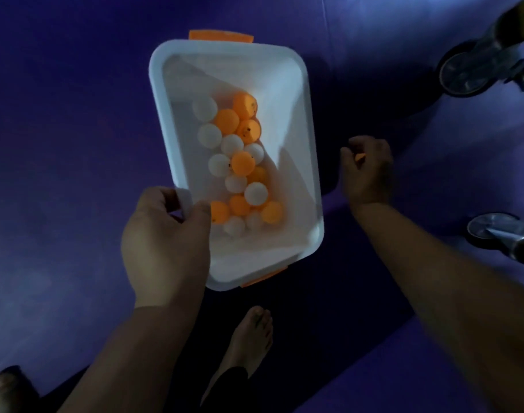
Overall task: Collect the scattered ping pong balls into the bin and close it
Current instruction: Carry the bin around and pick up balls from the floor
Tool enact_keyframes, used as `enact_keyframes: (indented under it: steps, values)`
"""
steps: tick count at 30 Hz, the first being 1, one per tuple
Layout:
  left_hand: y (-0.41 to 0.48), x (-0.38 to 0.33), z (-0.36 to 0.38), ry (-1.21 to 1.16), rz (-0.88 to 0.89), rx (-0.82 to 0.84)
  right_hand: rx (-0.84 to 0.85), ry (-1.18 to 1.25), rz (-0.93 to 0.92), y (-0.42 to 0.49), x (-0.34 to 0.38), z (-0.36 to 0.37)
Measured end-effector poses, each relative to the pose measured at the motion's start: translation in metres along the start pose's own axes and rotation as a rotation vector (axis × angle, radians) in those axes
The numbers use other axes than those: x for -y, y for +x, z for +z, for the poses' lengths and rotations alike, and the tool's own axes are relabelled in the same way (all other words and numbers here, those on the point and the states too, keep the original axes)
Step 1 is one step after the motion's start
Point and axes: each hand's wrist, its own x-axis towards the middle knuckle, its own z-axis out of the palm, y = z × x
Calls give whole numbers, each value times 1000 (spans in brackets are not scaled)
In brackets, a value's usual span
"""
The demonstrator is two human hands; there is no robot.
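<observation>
Left hand (165, 242) gripping near-left rim of open white bin (287, 93), fingers clenched on it. In bin: roughly 11 white, 9 orange balls (240, 162). Right hand (366, 171) beside bin, fingers curled round one orange ball (360, 158).

- Purple floor (61, 144), dim and partly in shadow.
- Two metal caster wheels (466, 73) rest on it at the right.
- A bare foot (250, 338) stands on it.
</observation>
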Motion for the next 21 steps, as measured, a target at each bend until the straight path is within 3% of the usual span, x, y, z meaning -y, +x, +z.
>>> enact_keyframes:
  steps: [4, 7, 10, 15, 21]
  values:
    - [6, -1, 18, -27, -9, -10, 188, -261, 240, 41, -53, 21]
    - [10, 5, 20, -44, -25, -31, 317, -77, 443, 50, -70, 39]
    - [10, 12, 16, -38, -42, -42, 253, 118, 590, 46, -69, 44]
    - [7, 14, -9, 9, -63, -36, 240, -75, 292, 10, -28, 20]
    - [6, 2, -56, 18, -100, -36, 160, 357, 148, -49, 103, -25]
